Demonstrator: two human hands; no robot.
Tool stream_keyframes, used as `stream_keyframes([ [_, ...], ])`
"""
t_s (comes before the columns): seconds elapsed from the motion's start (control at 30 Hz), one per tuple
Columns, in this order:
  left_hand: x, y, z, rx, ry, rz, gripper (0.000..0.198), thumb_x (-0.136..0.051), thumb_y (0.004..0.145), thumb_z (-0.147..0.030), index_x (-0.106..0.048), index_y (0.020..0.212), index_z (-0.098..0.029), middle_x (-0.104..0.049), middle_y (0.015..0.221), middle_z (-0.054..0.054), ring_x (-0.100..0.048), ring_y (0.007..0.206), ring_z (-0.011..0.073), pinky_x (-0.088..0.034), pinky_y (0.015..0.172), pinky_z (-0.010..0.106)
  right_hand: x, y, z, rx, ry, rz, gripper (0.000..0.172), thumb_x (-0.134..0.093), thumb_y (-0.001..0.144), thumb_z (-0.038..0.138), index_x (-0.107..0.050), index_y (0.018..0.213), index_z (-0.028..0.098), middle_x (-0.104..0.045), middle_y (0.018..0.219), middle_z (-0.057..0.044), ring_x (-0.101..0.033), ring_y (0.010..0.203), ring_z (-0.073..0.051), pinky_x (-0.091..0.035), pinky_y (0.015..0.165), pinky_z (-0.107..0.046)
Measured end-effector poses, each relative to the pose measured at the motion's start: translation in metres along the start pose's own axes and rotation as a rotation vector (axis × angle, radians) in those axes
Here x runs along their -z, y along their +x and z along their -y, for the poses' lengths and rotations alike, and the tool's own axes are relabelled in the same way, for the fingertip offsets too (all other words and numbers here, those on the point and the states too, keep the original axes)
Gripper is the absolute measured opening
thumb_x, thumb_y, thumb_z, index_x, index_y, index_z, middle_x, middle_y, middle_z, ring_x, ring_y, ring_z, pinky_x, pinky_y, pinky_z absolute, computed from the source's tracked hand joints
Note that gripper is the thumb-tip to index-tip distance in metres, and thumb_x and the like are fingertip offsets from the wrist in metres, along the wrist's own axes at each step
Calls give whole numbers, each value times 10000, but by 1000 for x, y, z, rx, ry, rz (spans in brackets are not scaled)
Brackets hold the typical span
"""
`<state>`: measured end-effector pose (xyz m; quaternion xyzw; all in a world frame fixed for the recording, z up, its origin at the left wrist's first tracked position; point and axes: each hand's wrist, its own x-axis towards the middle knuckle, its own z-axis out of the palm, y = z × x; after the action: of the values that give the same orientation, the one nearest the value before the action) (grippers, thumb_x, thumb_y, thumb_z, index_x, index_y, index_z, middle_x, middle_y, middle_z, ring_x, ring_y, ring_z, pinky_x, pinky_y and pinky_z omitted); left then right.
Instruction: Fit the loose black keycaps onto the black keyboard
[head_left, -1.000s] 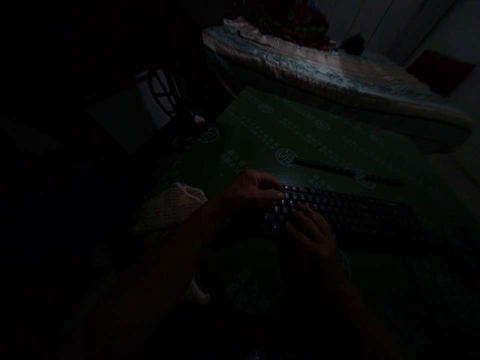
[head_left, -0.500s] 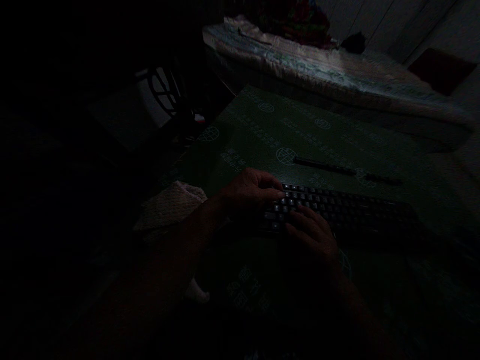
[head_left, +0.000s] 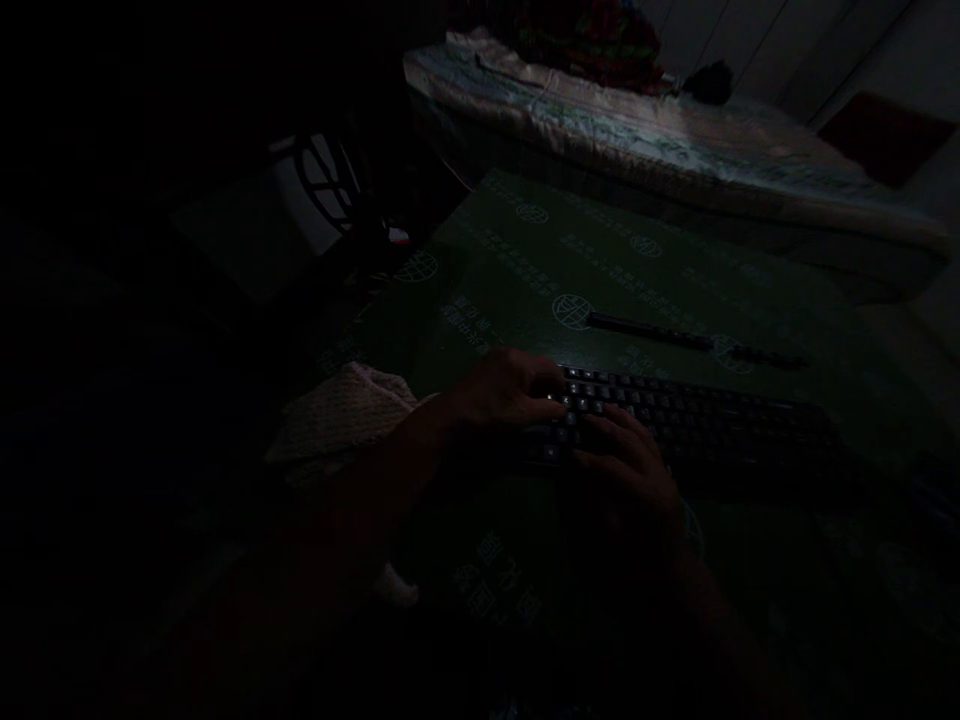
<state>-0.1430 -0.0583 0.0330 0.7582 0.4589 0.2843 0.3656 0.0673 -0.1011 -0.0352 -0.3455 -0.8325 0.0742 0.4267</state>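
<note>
A black keyboard (head_left: 720, 418) lies on the green printed board, its light key legends faintly visible at the left end. Over that left end is my left hand (head_left: 510, 388), thumb and forefinger apart with a few keys showing between them. Its other fingers are in shadow. My right hand (head_left: 626, 465) rests on the near side of the keys, fingers stretched out and slightly bent. Beyond the keyboard lies a long, thin black strip (head_left: 649, 330). Next to my left forearm sits a crumpled light cloth (head_left: 341, 410).
The green board (head_left: 480, 260) carries printed globes and characters. Behind it stands a bed (head_left: 600, 120) with a patterned cover and dark red fabric (head_left: 592, 45). A dark round frame with spokes (head_left: 326, 185) is at the left. Very dim light hides much of the scene.
My left thumb has moved down toward me, away from the forefinger, widening the gap between them. My right hand has barely shifted. The keyboard and strip stay in place.
</note>
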Motion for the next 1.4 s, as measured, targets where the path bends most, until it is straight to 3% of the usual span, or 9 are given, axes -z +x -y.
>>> stream_keyframes([
  [0.2, -11, -2, -8, -329, 316, 39, 98, -658, 736, -241, -689, 792, -168, -577, 1073, 88, -541, 974, 219, -440, 840, 333, 3, 3, 2, 37, -5, 24, 152, -558, 836, 192, -684, 910, 230, -600, 1188, -89, -448, 1245, -278, -467, 941, -495],
  [0.3, -16, -1, 0, -376, 393, 47, 123, -694, 726, -274, -703, 799, -177, -527, 1213, 115, -462, 1128, 279, -387, 951, 421, 4, 4, 3, 13, -22, 21, 151, -541, 852, 195, -685, 887, 220, -598, 1181, -97, -446, 1245, -278, -467, 943, -488],
  [0.47, -20, 1, 15, -437, 398, 72, 147, -694, 730, -301, -706, 823, -187, -478, 1282, 121, -397, 1205, 298, -332, 1004, 459, 5, 5, 3, 19, -12, 23, 97, -583, 834, 201, -678, 855, 208, -605, 1144, -105, -475, 1214, -282, -489, 911, -482],
  [0.87, -20, 2, 10, -363, 380, 154, 128, -709, 693, -253, -714, 807, -195, -489, 1304, 108, -344, 1261, 334, -305, 1019, 493, 4, 6, 4, -37, -7, -23, 76, -610, 818, 219, -669, 863, 206, -597, 1149, -114, -476, 1209, -299, -496, 903, -502],
  [1.4, -21, 2, 10, -378, 344, 135, 109, -696, 696, -231, -698, 789, -174, -526, 1243, 114, -416, 1196, 300, -335, 1001, 472, 4, 7, -1, 45, -69, 3, 104, -584, 836, 204, -652, 911, 180, -613, 1115, -135, -482, 1206, -299, -489, 919, -501],
])
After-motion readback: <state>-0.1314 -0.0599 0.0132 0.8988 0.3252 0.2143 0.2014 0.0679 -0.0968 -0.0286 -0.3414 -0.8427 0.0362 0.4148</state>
